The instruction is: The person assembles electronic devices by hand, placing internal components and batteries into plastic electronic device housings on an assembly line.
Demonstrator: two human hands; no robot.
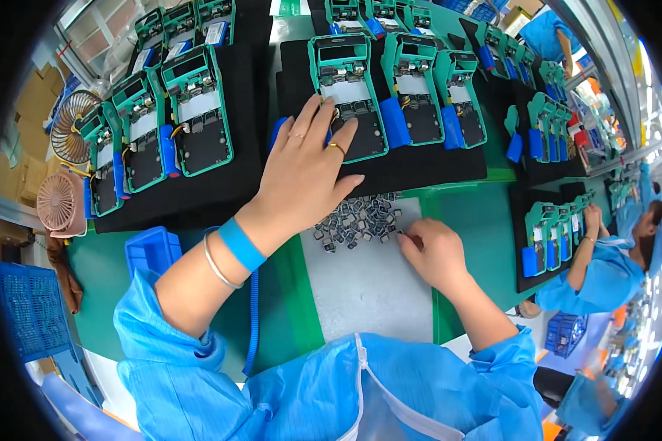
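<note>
My left hand (307,165) lies flat with spread fingers on a green-framed open device (348,99) that rests on a black mat (390,173). A blue battery pack (276,132) lies under my fingers. My right hand (432,250) is at the right edge of a pile of several small dark metal parts (357,220) on a grey mat (368,287), fingertips pinched together at one part; whether it holds one is hidden. More green devices (412,84) with blue battery packs (394,121) sit in the same row.
Another black mat (213,187) at left carries several green devices (198,110). A blue bin (153,250) and a blue coiled cord (254,323) lie near my left arm. Two small fans (65,202) stand far left. A co-worker in blue (603,275) works at right.
</note>
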